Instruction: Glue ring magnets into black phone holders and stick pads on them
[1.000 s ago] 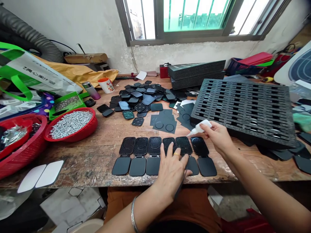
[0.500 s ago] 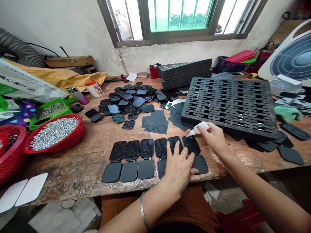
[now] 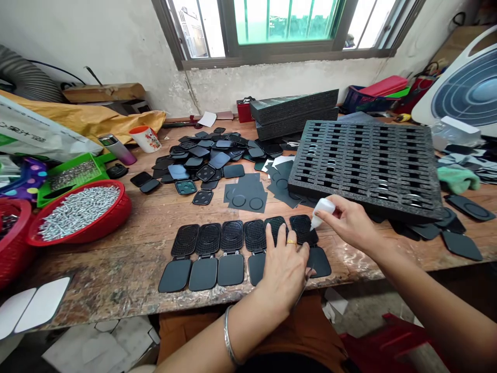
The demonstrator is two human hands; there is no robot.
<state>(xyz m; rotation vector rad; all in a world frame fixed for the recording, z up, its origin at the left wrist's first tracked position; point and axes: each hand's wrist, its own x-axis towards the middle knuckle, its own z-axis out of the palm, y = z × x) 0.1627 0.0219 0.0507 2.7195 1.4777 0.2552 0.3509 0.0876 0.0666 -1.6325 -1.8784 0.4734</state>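
My right hand (image 3: 345,220) is closed around a small white squeeze bottle (image 3: 324,210). The bottle is tilted, its narrow nozzle pointing down at the ridged upper half of the rightmost black hinged case (image 3: 301,228). My left hand (image 3: 285,264), fingers spread, lies over the hinged cases just left of that one and hides parts of them. Several such cases lie unfolded in a row along the table's front, ridged halves (image 3: 209,238) at the back and smooth halves (image 3: 203,273) toward me.
A grey foam tray (image 3: 365,166) with slots stands behind my right hand. Dark sheets with circles (image 3: 246,194) and a pile of black square pieces (image 3: 205,155) lie mid-table. At the left are a red basket of metal pins (image 3: 81,212) and an orange-white cup (image 3: 145,139).
The white bottle has swung more upright, and its nozzle has moved from the rightmost case's back edge to its right side, nearer me. My left hand stays in about the same place.
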